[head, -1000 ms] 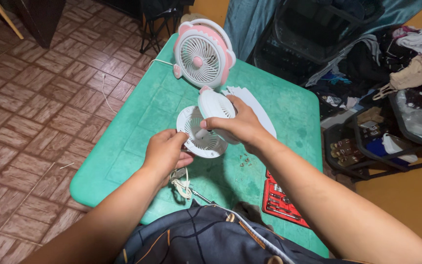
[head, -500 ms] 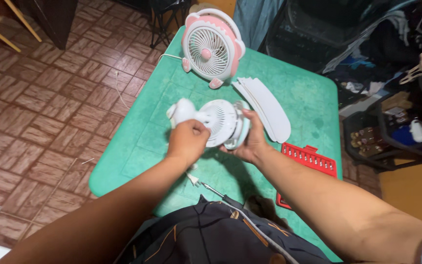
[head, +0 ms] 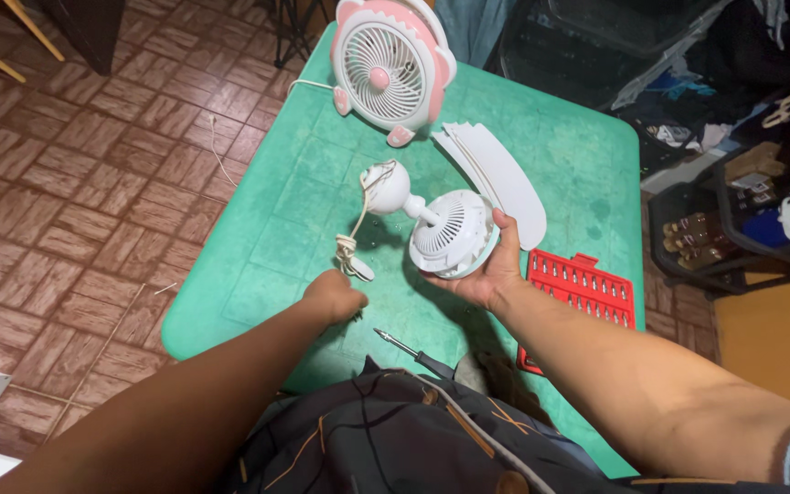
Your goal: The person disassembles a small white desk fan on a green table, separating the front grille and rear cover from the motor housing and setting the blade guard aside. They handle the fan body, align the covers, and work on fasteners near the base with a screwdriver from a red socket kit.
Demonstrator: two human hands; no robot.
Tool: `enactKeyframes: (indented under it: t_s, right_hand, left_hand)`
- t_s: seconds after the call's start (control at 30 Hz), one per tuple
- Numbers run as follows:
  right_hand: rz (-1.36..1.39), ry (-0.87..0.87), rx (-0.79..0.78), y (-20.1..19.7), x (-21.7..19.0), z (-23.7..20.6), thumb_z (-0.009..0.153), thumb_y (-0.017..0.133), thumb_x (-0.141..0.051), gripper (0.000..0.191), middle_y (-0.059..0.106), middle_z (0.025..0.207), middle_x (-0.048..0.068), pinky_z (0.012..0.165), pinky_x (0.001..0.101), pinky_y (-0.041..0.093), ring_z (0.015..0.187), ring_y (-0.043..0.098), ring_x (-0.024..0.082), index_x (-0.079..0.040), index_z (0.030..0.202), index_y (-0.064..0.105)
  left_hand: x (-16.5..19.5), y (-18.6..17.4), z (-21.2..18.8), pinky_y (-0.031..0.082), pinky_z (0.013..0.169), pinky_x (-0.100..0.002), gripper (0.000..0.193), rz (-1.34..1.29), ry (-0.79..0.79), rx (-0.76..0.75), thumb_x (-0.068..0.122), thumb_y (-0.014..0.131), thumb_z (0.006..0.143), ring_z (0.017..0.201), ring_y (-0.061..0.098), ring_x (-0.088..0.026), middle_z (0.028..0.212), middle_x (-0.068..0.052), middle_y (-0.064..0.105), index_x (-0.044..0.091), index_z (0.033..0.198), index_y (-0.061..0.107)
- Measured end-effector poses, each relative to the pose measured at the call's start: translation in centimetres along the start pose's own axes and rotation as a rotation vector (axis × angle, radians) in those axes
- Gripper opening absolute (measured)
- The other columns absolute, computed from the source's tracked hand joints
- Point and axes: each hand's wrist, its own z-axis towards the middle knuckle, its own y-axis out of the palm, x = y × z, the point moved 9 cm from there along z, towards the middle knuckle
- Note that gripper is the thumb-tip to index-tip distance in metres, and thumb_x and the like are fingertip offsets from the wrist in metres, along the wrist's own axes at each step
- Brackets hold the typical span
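At frame centre the right hand point(head: 485, 274) cups the detached white fan motor point(head: 450, 234), blades point(head: 496, 174) already off, while the left hand point(head: 336, 297) rests fisted on the green table point(head: 258, 265), screwdriver point(head: 413, 355) lying unused.

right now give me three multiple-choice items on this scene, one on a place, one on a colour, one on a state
1. Where does the red bit set lie?
A. right of the right hand
B. on the floor
C. behind the pink fan

2. What colour is the table?
A. brown
B. green
C. white

3. How is the white fan motor housing held?
A. pinned under the left hand
B. lying free on the table
C. gripped in the right hand, tilted

Answers: 1 A, the set sits on the table just past that hand. 2 B, its top is green. 3 C, the right hand's fingers wrap its rim, while the left hand is closed beside the cord.
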Motion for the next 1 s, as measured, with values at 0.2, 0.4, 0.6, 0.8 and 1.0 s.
enactKeyframes:
  t_s: [0.2, 0.4, 0.6, 0.8, 1.0]
  right_hand:
    - [-0.168, -0.050, -0.032, 0.9, -0.6, 0.0, 0.069, 0.051, -0.073, 0.091, 0.059, 0.145, 0.014, 0.094, 0.0570, 0.047, 0.126, 0.059, 0.037, -0.023, 0.144, 0.056]
    - [-0.344, -0.060, -0.056, 3.1, -1.3, -0.3, 0.066, 0.055, -0.069, 0.089, 0.063, 0.139, 0.010, 0.092, 0.0528, 0.052, 0.121, 0.064, 0.033, -0.022, 0.141, 0.056]
    - [-0.496, -0.184, -0.270, 8.2, 0.1, 0.3, 0.075, 0.069, -0.058, 0.084, 0.065, 0.127, 0.014, 0.097, 0.0515, 0.057, 0.112, 0.067, 0.029, -0.009, 0.142, 0.053]
    - [-0.490, -0.203, -0.398, 13.1, 3.0, 0.2, 0.084, 0.071, -0.053, 0.081, 0.065, 0.127, 0.017, 0.098, 0.0482, 0.055, 0.112, 0.067, 0.028, -0.003, 0.145, 0.050]
    - [-0.394, -0.083, -0.446, 15.7, 5.3, -0.9, 0.079, 0.070, -0.056, 0.084, 0.063, 0.133, 0.014, 0.098, 0.0511, 0.055, 0.116, 0.065, 0.030, -0.009, 0.146, 0.051]
  left_hand:
    - [-4.3, 0.9, 0.5, 0.056, 0.087, -0.045, 0.044, 0.050, 0.027, 0.098, 0.035, 0.079, 0.076, 0.095, 0.070, -0.036, 0.101, -0.022, 0.074, -0.001, 0.102, 0.075]
    - [-5.8, -4.4, -2.4, 0.054, 0.072, -0.043, 0.032, -0.862, -0.093, 0.316, 0.022, 0.068, 0.080, 0.078, 0.068, -0.026, 0.084, -0.013, 0.069, 0.000, 0.103, 0.072]
    - [0.1, -10.5, -8.2, 0.046, 0.074, -0.030, 0.055, -1.291, 0.309, 0.161, 0.015, 0.060, 0.080, 0.089, 0.053, -0.014, 0.109, -0.006, 0.060, 0.009, 0.135, 0.057]
    - [2.3, -16.8, -14.5, 0.053, 0.079, -0.026, 0.048, -1.107, 0.438, 0.404, 0.028, 0.077, 0.085, 0.090, 0.061, -0.010, 0.105, -0.002, 0.065, 0.004, 0.121, 0.058]
    - [3.0, -19.8, -18.6, 0.054, 0.056, -0.030, 0.046, -1.085, 0.300, 0.584, 0.029, 0.082, 0.080, 0.075, 0.062, -0.010, 0.094, -0.002, 0.065, 0.007, 0.113, 0.061]
